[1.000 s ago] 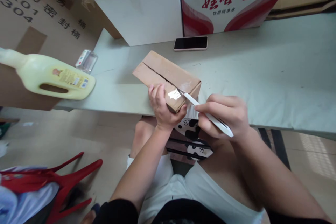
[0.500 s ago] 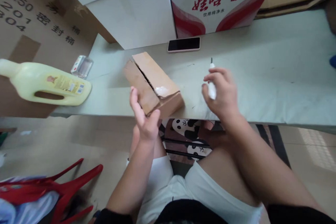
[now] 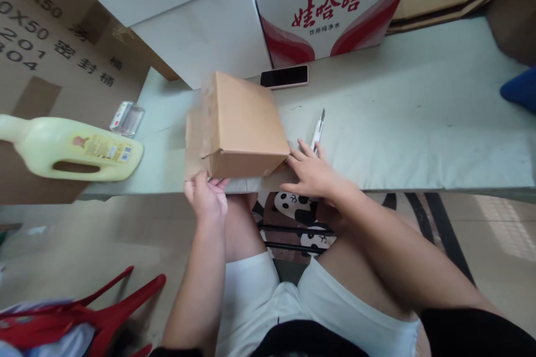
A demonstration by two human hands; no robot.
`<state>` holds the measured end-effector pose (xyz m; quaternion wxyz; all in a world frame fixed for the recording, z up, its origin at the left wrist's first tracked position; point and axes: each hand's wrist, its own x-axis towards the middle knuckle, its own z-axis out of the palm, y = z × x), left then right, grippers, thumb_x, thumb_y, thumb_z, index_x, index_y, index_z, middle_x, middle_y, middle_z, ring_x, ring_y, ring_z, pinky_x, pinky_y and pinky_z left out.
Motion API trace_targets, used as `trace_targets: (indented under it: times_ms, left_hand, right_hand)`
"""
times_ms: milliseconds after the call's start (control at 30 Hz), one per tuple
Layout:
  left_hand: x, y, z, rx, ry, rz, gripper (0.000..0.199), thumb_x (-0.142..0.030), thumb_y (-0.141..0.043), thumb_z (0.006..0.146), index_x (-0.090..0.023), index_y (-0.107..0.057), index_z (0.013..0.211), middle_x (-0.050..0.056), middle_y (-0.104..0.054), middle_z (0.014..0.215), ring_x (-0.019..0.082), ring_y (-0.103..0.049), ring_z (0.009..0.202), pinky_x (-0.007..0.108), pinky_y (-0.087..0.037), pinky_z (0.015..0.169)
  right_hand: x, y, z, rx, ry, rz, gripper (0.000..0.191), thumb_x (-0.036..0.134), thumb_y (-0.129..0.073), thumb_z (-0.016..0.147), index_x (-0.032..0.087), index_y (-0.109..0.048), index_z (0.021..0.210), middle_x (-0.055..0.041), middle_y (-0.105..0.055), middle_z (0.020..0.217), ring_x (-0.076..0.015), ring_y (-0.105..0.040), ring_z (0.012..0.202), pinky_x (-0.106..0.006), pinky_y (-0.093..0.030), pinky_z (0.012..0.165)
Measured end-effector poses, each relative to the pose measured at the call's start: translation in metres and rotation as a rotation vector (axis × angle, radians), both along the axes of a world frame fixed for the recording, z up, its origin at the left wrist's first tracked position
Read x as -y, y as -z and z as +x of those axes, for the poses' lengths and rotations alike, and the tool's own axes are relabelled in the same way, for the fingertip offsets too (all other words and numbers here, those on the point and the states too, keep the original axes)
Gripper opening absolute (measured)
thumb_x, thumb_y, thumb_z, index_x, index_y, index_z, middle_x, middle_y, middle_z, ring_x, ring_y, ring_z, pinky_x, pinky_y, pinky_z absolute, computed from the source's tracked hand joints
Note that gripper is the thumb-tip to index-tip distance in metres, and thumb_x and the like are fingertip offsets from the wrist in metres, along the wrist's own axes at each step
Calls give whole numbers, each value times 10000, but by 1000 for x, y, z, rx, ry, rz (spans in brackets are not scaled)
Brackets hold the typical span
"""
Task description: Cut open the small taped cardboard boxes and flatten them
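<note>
A small brown cardboard box (image 3: 249, 117) stands tipped on the table, with one flap (image 3: 193, 145) out to its left; that side is blurred. My left hand (image 3: 206, 198) pinches the flap's lower edge near the table's front. Spread fingers show on my right hand (image 3: 314, 175), which is beside the box's lower right corner; I cannot tell whether the fingertips touch the box. A white utility knife (image 3: 319, 131) with its blade out lies on the table just past those fingers, its rear end partly hidden by them.
A phone (image 3: 285, 76) lies behind the box, in front of a white and red carton (image 3: 322, 22). To the left are a yellow bottle (image 3: 84, 148) and a small clear case (image 3: 128, 119). A blue object (image 3: 519, 89) is at the far right of the table (image 3: 410, 139).
My right hand has let go of the utility knife, which now lies on the table, and moved left to the box. The box has been turned over, and my left hand now pinches its flap.
</note>
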<state>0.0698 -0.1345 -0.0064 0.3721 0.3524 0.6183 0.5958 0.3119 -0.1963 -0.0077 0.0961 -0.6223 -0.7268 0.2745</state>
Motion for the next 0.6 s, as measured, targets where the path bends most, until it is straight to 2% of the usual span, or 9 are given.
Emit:
trace_targets:
  times_ms: [67,167,233,300,400,500,533,600]
  left_hand:
    - [-3,8,-2,7,56,-6,389,-248,-619,607,-248,-473,968,-4,-608,871,137,-624,704,273,-523,623]
    - [-9,24,-12,-191,119,42,532,-150,-657,558,-230,-541,1071,53,-647,1061,165,-652,916,294,-540,812]
    - [-13,32,-19,-306,171,44,488,-149,-686,565,-196,-596,1042,84,-663,1099,206,-653,1030,342,-525,939]
    - [-16,35,-21,-333,178,59,423,-188,-704,597,-175,-637,1014,103,-678,1120,238,-649,1099,395,-507,1006]
    - [-19,31,-15,-150,117,131,446,-271,-730,633,-180,-660,1064,127,-671,1244,258,-635,1182,420,-511,1022]
    - [-17,25,-4,108,186,112,487,-424,-707,696,-211,-670,1133,126,-637,1365,264,-610,1254,403,-533,1001]
    - [-17,24,-1,148,223,96,489,-473,-677,724,-219,-676,1141,116,-633,1381,261,-596,1278,392,-533,1004]
    - [-15,23,2,169,269,58,492,-535,-610,769,-224,-689,1141,102,-651,1366,258,-587,1296,378,-531,1009]
  right_hand:
    - [-1,-1,1,-101,39,57,953,645,-551,833,110,-296,1579,-180,-311,1641,-458,-84,1548,-712,-29,1203]
    - [-5,0,5,-236,108,148,961,638,-546,838,140,-232,1597,-165,-291,1652,-429,-143,1548,-687,-81,1215]
    - [-7,3,5,-274,149,152,949,600,-571,836,118,-246,1586,-187,-336,1628,-414,-226,1530,-649,-139,1226]
    - [-9,6,4,-262,176,119,864,561,-578,844,98,-354,1539,-200,-440,1564,-424,-284,1506,-633,-176,1225]
    - [-12,9,-1,-220,161,132,724,553,-575,846,145,-512,1441,-167,-467,1551,-456,-218,1519,-663,-155,1217]
    - [-17,11,-5,-256,164,209,851,567,-619,802,175,-394,1523,-148,-344,1631,-432,-155,1542,-660,-119,1226]
    - [-20,12,-5,-290,171,234,887,564,-631,790,178,-354,1539,-148,-335,1635,-417,-168,1542,-653,-112,1230]
    - [-25,12,-5,-380,170,276,842,540,-641,780,189,-390,1503,-153,-408,1592,-392,-265,1512,-640,-143,1229]
